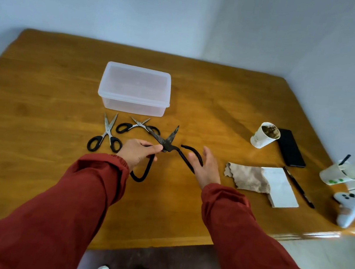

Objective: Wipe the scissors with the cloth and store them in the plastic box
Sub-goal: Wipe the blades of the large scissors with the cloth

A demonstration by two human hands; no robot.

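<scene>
Large dark iron scissors (167, 142) with looped black handles lie open in the middle of the table. My left hand (137, 152) grips them at the left handle, close to the pivot. My right hand (205, 166) is beside the right handle with straight fingers, holding nothing. Two smaller black-handled scissors (107, 134) (136, 125) lie to the left, in front of the clear plastic box (135, 89), which looks empty. The tan cloth (247, 177) lies to the right of my right hand, partly over a white pad.
On the wooden table (39, 103) at right: a white pad (280, 187), a black pen (299, 186), a black phone (291, 148), a tipped paper cup (264, 135), a second cup (337, 172) and a white controller (347, 209) near the edge.
</scene>
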